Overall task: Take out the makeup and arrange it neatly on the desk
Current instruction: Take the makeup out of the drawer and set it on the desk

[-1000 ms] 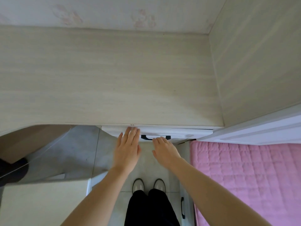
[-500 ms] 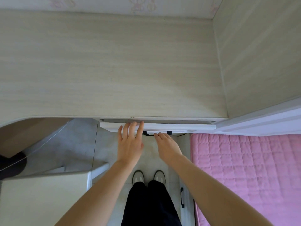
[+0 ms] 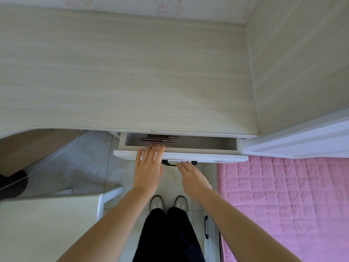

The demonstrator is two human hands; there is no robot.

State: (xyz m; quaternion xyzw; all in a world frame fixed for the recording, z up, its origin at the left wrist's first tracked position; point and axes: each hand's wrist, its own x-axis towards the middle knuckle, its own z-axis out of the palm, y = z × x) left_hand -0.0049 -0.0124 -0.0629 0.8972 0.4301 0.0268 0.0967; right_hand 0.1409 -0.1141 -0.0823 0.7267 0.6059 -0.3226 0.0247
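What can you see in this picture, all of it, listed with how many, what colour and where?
desk: one, pale wood grain, across the top.
drawer: one, white, partly open under the desk's front edge.
drawer handle: one, black, on the drawer front.
makeup tubes: two, dark with silver ends, lying at the drawer's left back.
bed cover: one, pink quilted, lower right.
shoes: two, pale, on the floor.
left hand: fingers straight, over the drawer front.
right hand: fingers straight, fingertips at the handle.

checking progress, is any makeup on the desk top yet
No, the desk top shows only bare wood, and the two makeup tubes lie inside the partly open drawer.
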